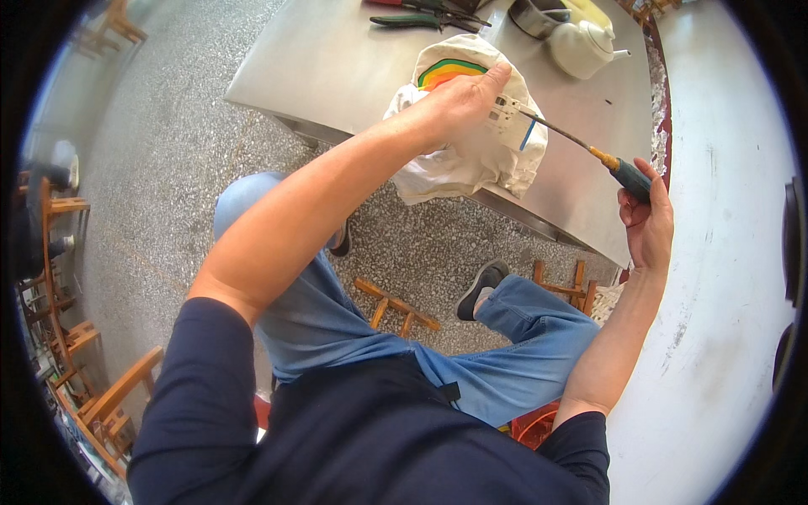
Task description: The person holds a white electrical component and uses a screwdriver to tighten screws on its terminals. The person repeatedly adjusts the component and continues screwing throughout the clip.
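Note:
On the near edge of the metal table a white cloth (429, 172) lies bunched and hangs over. It bears green, yellow and red curved stripes. My left hand (467, 101) is closed at the cloth, by a pale piece (509, 126) with small dark square openings and a blue strip beside it. The hand hides part of what it grips. My right hand (646, 215) holds a screwdriver (629, 178) with a dark green and yellow handle by its end. Its long thin shaft slants left, the tip at the pale piece. A whitish blur covers the cloth below my left hand.
Green-handled pliers (417, 20) lie at the far side of the metal table (320, 76). A cream teapot (581, 49) and a dark metal bowl (537, 17) stand at the far right. A pale wall (711, 252) rises at right. Wooden stool parts (396, 307) are below.

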